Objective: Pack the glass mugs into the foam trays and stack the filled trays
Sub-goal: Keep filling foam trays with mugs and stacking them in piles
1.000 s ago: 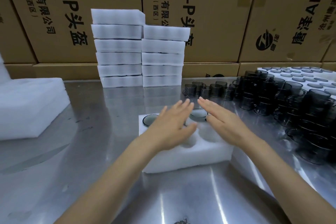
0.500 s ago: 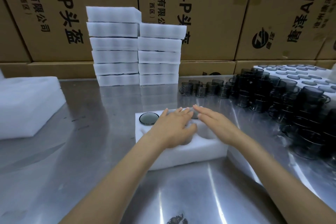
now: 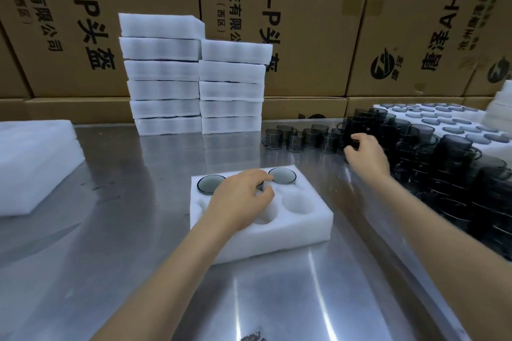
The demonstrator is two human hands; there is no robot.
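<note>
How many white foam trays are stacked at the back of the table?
11: six in the taller left stack of white foam trays, five in the shorter right stack touching it. None appear hidden.

The scene is evenly and fairly brightly lit from overhead. The steel table (image 3: pixel 116 271) throws back long white streaks of glare in the foreground and carries soft mirror reflections of the white foam stacks (image 3: pixel 194 77) behind. Shadows are faint and soft-edged, lying just under the foam tray (image 3: pixel 304 230) and the arms. The wide-angle lens bends the picture: the cardboard boxes (image 3: pixel 304 22) lean outward and their printed letters tilt toward the corners. The right hand (image 3: pixel 365 152) is slightly smeared by motion blur, and the dark mugs (image 3: pixel 457 169) at the right edge run together into a murky, poorly resolved mass. The foam at the left edge is washed out, nearly without texture.
</note>
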